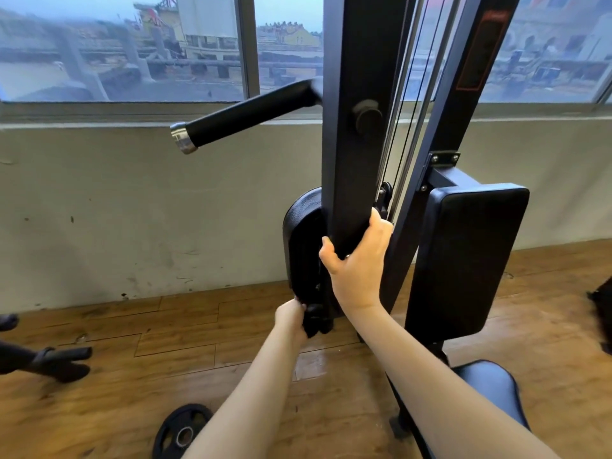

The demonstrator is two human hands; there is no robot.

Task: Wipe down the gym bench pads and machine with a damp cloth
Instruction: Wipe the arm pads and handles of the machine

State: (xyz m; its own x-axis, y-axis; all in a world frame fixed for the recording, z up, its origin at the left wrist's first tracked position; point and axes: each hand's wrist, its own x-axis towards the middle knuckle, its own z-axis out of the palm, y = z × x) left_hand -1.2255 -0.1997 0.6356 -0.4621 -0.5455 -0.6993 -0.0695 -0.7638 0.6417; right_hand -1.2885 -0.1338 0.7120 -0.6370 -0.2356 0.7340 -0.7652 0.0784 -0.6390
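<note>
Cloth (313, 321) is the dark bunched rag in the left hand (291, 318), fingers curled tight around it, pushed up against the bottom edge of the round pad (303, 246) that sits just left of the upright post (352, 127). The right hand (356, 260) is wrapped around the lower end of that post, thumb on one side and fingers round the other, right above the left hand, so both hands are busy holding something.

Stuff that could go sideways from here, imo:
- The cables (402, 127) run just behind the right hand's fingers. If the post or weight stack shifts while it's gripped there, that looks like a pinch spot.
- The pad looks like it's on a pivoting arm, so leaning into the wipe might swing it away, and the rag only skims the edge.
- The handle (245, 119) sticks out above and left of both hands, about head height when bending in. Easy bonk.
- The weight plate (182, 432) is on the floor (99, 376) below the left forearm, a decent toe-stubber when stepping round.
- The tall back pad (463, 260) to the right of the right hand and the seat (486, 389) below it could get skipped.

Containers: none that I can see, no bucket or spray bottle, so no telling how damp the rag is.
</note>
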